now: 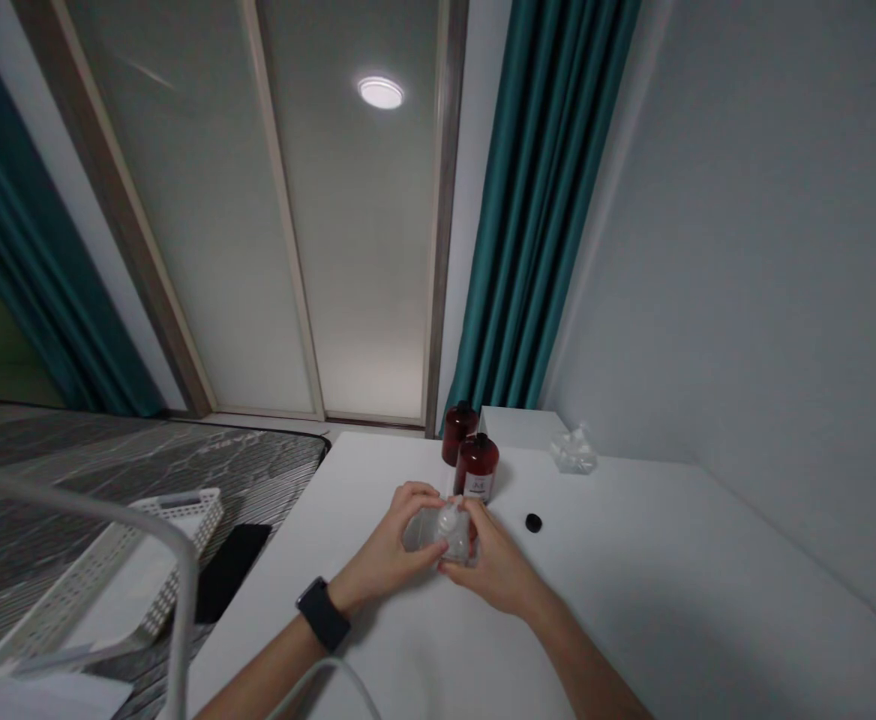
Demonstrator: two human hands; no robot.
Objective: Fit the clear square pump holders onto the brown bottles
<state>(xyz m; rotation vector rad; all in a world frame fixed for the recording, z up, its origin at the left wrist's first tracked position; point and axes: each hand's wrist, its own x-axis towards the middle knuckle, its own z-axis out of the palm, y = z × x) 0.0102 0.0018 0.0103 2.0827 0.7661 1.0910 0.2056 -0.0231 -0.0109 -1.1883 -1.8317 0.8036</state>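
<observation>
Both my hands meet over a small clear plastic bottle [438, 532] on the white table [633, 580]. My left hand [385, 555], with a black watch on its wrist, wraps round the bottle's left side. My right hand [494, 565] closes on its right side, fingers near the pale cap. Just behind them stand two dark red bottles [476, 466], one behind the other. A small black cap [533, 522] lies on the table to the right of my hands.
A crumpled clear wrapper [573, 452] lies near the wall at the back. A white slotted basket [119, 570] and a black flat object [229, 570] rest on the grey patterned bed to the left. Teal curtains [543, 200] hang behind.
</observation>
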